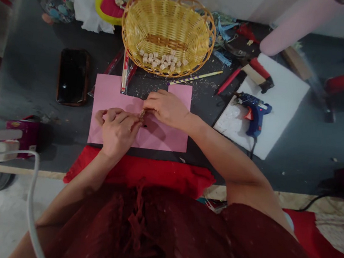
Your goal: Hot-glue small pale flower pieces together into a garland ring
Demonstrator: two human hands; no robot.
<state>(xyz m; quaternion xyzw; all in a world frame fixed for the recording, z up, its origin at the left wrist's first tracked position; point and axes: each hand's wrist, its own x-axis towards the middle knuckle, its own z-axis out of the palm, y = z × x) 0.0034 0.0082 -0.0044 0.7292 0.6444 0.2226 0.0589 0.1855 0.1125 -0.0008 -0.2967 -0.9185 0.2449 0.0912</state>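
Observation:
A small tan, knobbly piece (142, 115) is pinched between the fingertips of both hands, above a pink sheet (170, 141) on the dark table. My left hand (118, 130) comes from the lower left, its thumb and index finger closed on the piece's lower end. From the right, my right hand (168, 108) has its fingers closed at the piece's upper end. Beyond the sheet, a yellow woven basket (170, 15) holds several small pale pieces (164, 61) along its near side. The exact fingertip contact is partly hidden.
A phone (73, 77) lies left of the sheet. To the right, a blue glue gun (257, 114) rests on a white board (272, 129). A patterned pencil (197, 78) and a red pen (229, 80) lie near the basket. Red cloth (154, 173) lines the front edge.

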